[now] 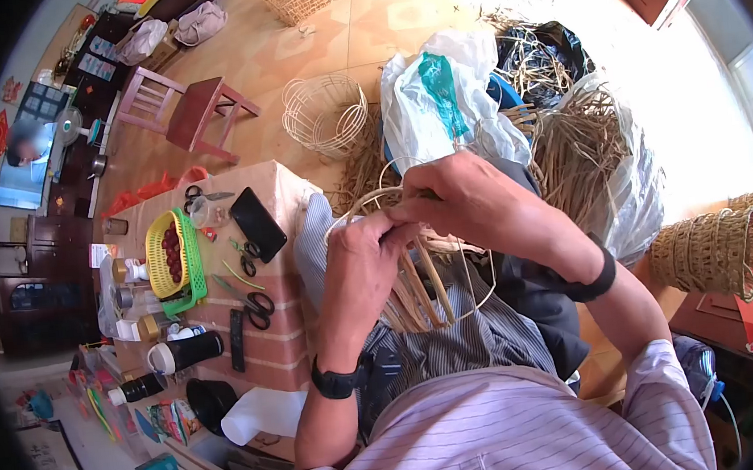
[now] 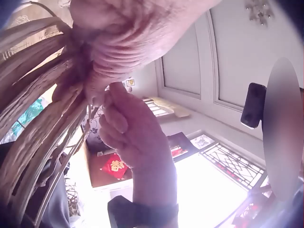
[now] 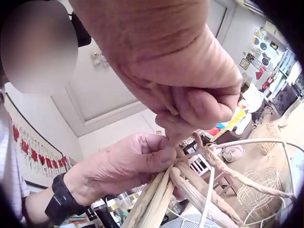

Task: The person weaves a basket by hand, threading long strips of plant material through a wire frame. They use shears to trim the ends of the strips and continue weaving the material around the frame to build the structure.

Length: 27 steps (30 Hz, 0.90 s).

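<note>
A partly woven basket of pale rods and brown dried strands point(image 1: 417, 294) lies over the person's lap. The left hand point(image 1: 362, 259) pinches its rim where the strands meet the thin ring; in the right wrist view the left thumb presses there. Close against it, the right hand point(image 1: 467, 193) has curled fingers gripping a strand end point(image 3: 164, 99) at the same spot. Folded strands point(image 2: 38, 90) fan out from under the left hand point(image 2: 128, 38) in the left wrist view. The fingertips partly hide the joint.
A cloth-covered table point(image 1: 269, 334) at left holds scissors point(image 1: 259, 310), a phone point(image 1: 258, 224) and a yellow basket point(image 1: 165, 258). Beyond the knees are a wire-like frame point(image 1: 325, 116), plastic bags point(image 1: 445, 95) and dried strands point(image 1: 579, 146). A woven basket point(image 1: 705, 253) stands at right.
</note>
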Available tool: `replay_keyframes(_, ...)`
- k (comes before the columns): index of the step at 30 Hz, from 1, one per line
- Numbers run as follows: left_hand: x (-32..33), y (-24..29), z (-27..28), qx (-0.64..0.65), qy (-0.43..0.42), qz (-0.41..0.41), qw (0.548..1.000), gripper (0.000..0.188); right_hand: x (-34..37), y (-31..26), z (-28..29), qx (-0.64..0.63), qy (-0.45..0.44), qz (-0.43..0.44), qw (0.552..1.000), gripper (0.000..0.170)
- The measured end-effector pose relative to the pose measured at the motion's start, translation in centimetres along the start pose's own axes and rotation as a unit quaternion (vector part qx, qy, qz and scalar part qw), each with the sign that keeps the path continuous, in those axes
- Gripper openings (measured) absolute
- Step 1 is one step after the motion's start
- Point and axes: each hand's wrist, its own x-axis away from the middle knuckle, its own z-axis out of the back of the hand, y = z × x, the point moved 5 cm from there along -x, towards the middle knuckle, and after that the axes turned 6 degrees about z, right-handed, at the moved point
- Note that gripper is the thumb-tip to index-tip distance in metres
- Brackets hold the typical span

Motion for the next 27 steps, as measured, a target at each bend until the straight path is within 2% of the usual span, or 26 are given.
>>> replay_keyframes(1, 0.4, -0.4, -0.2, 0.005, -0.001, 0.010, 1.000, 0.017, 0.2, -0.3, 0.2, -0.012, -0.020, 0.010, 1.000, 0.027)
replay_keyframes(2, 0.8, -0.8, -0.5, -0.005, -0.004, 0.007, 1.000, 0.016, 0.6, 0.2, 0.0, 0.019, -0.045, 0.024, 0.999, 0.019)
replay_keyframes(5, 1.7, -1.8, -1.3, -0.008, -0.007, 0.011, 1.000, 0.016, 1.1, 0.6, -0.7, 0.059, -0.037, 0.072, 0.995, 0.019)
replay_keyframes(8, 1.9, -1.9, -1.3, 0.015, 0.021, 0.015, 1.000, 0.015, 1.0, -0.1, -1.4, 0.144, 0.001, 0.069, 0.987, 0.022)
replay_keyframes(11, 1.6, -0.9, -1.1, -0.012, 0.053, -0.014, 0.998, 0.014, 0.6, -1.4, -1.7, 0.124, 0.042, 0.125, 0.983, 0.034)
replay_keyframes(13, 1.7, -1.2, -1.1, -0.020, 0.051, -0.017, 0.998, 0.014, 0.7, -1.2, -1.7, -0.006, 0.014, 0.105, 0.994, 0.030)
replay_keyframes(15, 1.5, -1.7, -1.2, -0.014, 0.026, 0.021, 0.999, 0.015, 0.4, 0.2, -1.8, -0.166, -0.022, 0.067, 0.984, 0.026)
replay_keyframes(16, 1.4, -2.0, -1.3, -0.011, 0.015, 0.041, 0.999, 0.015, 0.3, 1.3, -2.2, -0.330, -0.046, -0.038, 0.942, 0.032)
replay_keyframes(17, 1.4, -1.8, -1.2, -0.013, 0.002, 0.048, 0.999, 0.015, 0.0, 2.8, -2.2, -0.320, -0.037, -0.012, 0.946, 0.030)
replay_keyframes(19, 1.2, -0.9, -0.8, -0.022, -0.024, 0.059, 0.998, 0.016, -0.8, 5.5, -3.4, -0.394, -0.062, -0.006, 0.917, 0.023)
replay_keyframes(20, 1.0, -0.8, -0.7, -0.035, -0.045, 0.104, 0.993, 0.016, -0.9, 6.2, -3.5, -0.440, -0.092, -0.021, 0.893, 0.020)
replay_keyframes(22, 1.2, -2.2, -1.3, 0.047, -0.033, 0.124, 0.991, 0.015, -0.9, 6.9, -3.6, -0.526, -0.148, -0.050, 0.836, 0.018)
replay_keyframes(24, 1.2, -3.0, -1.8, 0.091, -0.023, 0.131, 0.987, 0.011, -1.1, 8.0, -4.6, -0.527, -0.209, -0.052, 0.822, 0.018)
replay_keyframes(27, 1.8, -1.5, -1.3, -0.004, 0.032, 0.061, 0.998, 0.020, -1.4, 8.6, -5.5, -0.525, -0.274, -0.046, 0.804, 0.024)
